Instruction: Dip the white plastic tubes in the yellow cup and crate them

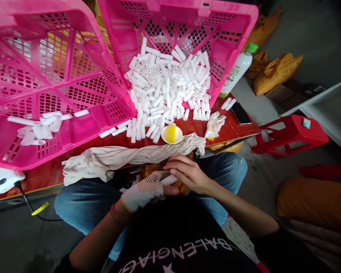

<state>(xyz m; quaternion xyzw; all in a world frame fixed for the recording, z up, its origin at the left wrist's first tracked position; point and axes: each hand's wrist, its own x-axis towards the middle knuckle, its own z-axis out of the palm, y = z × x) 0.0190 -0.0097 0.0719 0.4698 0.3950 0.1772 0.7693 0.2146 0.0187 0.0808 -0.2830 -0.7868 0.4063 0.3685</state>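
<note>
White tube (pixel 169 179), judged light and fairly stiff though perhaps easily dented, lies clasped in the closed gloved left hand (pixel 143 192) above the jeans (pixel 226 170), best held mid-length, while the bare right hand (pixel 189 175) curls half-shut beside its end.

A red wooden table (pixel 39 182) is carrying everything here, and a small white bowl (pixel 163 137) is sitting near its front edge. Just behind the bowl, loose white tubes (pixel 139 131) are lying in a scattered row, and two pink plastic crates (pixel 74 140) are resting tilted, one behind it and one to its left. To the right of the bowl, a dotted work glove (pixel 214 125) is lying, with a phone (pixel 241 113) beyond it. A long pale cloth (pixel 125 155) is stretching along the table edge in front of the bowl
</note>
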